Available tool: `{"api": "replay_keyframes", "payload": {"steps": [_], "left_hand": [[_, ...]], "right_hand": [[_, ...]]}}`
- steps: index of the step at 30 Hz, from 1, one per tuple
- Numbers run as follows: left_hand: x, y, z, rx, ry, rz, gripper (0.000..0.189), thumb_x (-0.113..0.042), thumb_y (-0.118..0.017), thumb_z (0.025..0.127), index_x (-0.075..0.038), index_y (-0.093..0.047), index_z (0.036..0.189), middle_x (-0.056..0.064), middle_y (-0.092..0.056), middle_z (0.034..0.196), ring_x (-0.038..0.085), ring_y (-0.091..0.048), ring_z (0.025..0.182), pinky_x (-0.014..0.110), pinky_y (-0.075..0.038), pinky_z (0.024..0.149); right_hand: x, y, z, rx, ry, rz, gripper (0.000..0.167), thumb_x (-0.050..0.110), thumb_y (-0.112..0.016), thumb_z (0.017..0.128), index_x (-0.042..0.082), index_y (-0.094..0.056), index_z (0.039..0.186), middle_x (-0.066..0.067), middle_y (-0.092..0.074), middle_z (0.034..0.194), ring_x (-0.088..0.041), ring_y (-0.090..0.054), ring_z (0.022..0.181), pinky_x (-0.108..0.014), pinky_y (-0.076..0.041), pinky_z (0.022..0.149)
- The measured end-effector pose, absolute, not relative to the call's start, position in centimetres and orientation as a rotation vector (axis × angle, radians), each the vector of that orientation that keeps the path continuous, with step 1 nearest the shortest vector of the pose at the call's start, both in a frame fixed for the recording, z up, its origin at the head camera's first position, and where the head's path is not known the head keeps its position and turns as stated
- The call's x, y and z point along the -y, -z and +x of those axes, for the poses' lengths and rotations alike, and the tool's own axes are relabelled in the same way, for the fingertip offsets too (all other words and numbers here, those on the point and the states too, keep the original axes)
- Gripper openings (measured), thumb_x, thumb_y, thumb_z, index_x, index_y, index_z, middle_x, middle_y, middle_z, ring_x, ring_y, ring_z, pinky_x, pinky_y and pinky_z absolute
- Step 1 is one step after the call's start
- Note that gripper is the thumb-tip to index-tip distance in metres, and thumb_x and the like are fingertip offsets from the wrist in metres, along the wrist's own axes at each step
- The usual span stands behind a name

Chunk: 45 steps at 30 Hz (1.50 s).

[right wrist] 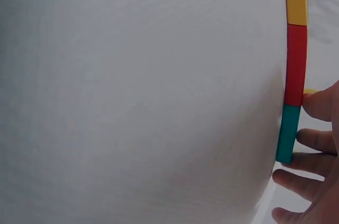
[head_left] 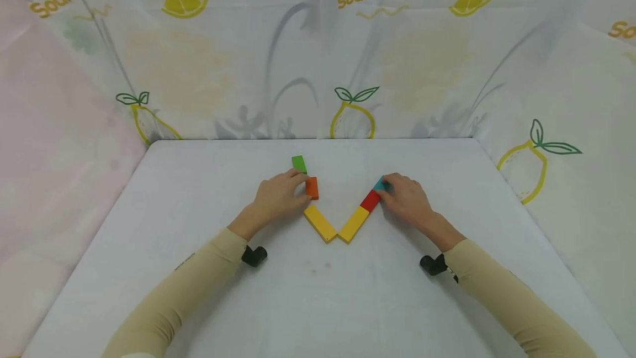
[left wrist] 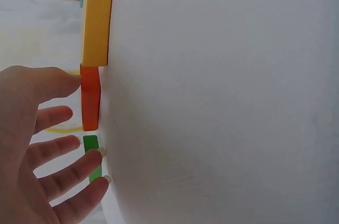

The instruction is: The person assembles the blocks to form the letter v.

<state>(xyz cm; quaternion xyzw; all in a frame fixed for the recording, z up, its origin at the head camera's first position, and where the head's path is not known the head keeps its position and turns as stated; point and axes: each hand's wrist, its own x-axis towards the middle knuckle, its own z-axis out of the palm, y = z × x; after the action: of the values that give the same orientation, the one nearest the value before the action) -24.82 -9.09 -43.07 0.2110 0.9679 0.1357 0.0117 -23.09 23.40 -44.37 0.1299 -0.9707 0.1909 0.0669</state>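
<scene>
Sleeves (head_left: 194, 278): tan, both reaching over your white tabletop (head_left: 318, 303).
Far edge: beyond the green block (head_left: 298, 163), before the lemon-print cloth (head_left: 238, 70); bare surface spreads either side of you.
Left hand (head_left: 279, 196): fingers spread loosely, your thumb at the orange block (head_left: 312, 188), just short of green.
Right hand (head_left: 408, 199): fingers extended, ungripped, touching your blue-green block (right wrist: 284, 134).
Right row: blue-green, red block (head_left: 370, 201), right yellow block (head_left: 353, 225), end to end.
Left yellow block (head_left: 320, 224): slanting, glossy, below orange, completing your V.

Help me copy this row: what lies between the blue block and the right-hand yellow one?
The red block, touching both; the head and right wrist views show it.
</scene>
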Motion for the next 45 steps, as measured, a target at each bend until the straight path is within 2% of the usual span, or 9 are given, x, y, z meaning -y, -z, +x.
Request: {"api": "replay_keyframes", "payload": {"steps": [8,18,33,38,45], "left_hand": [[8.9,42.9,-25.4,-2.994,-0.371,0.675,0.050,-0.046,-0.066,0.090,-0.024,-0.060,0.134,0.000,-0.056,0.139,0.024,-0.062,0.113,0.049,-0.053,0.083],[8.5,42.7,-26.3,-2.955,-0.323,0.690,0.050,-0.046,-0.066,0.087,-0.027,-0.059,0.133,-0.002,-0.060,0.136,0.022,-0.061,0.111,0.050,-0.052,0.085],[8.2,42.9,-27.0,-2.939,-0.324,0.732,0.045,-0.044,-0.068,0.085,-0.029,-0.060,0.127,-0.005,-0.065,0.123,0.018,-0.059,0.095,0.042,-0.049,0.076],[7.9,42.8,-27.1,-2.917,-0.353,0.685,0.046,-0.045,-0.071,0.085,-0.027,-0.061,0.125,-0.006,-0.066,0.113,0.018,-0.057,0.089,0.038,-0.047,0.073],[7.9,42.5,-26.8,-2.910,-0.419,0.617,0.044,-0.045,-0.074,0.084,-0.025,-0.062,0.121,-0.006,-0.067,0.104,0.018,-0.057,0.085,0.036,-0.046,0.072]], "right_hand": [[-23.4,44.4,-23.1,2.930,-0.582,0.383,0.036,0.023,-0.066,0.095,0.000,-0.062,0.123,-0.017,-0.067,0.122,-0.032,-0.064,0.103,-0.047,-0.054,0.091],[-23.4,44.4,-23.2,2.922,-0.607,0.391,0.037,0.023,-0.065,0.095,0.000,-0.062,0.123,-0.017,-0.066,0.124,-0.032,-0.063,0.102,-0.047,-0.054,0.092],[-23.4,44.3,-23.2,2.934,-0.608,0.371,0.038,0.023,-0.064,0.095,-0.001,-0.061,0.124,-0.017,-0.065,0.125,-0.032,-0.063,0.103,-0.047,-0.054,0.092],[-23.3,44.3,-23.1,2.915,-0.591,0.394,0.037,0.022,-0.066,0.095,-0.002,-0.062,0.122,-0.018,-0.067,0.122,-0.032,-0.064,0.099,-0.047,-0.054,0.090],[-23.3,44.3,-23.1,2.924,-0.568,0.399,0.038,0.022,-0.065,0.095,-0.002,-0.061,0.124,-0.018,-0.066,0.124,-0.033,-0.064,0.104,-0.052,-0.050,0.096]]}}
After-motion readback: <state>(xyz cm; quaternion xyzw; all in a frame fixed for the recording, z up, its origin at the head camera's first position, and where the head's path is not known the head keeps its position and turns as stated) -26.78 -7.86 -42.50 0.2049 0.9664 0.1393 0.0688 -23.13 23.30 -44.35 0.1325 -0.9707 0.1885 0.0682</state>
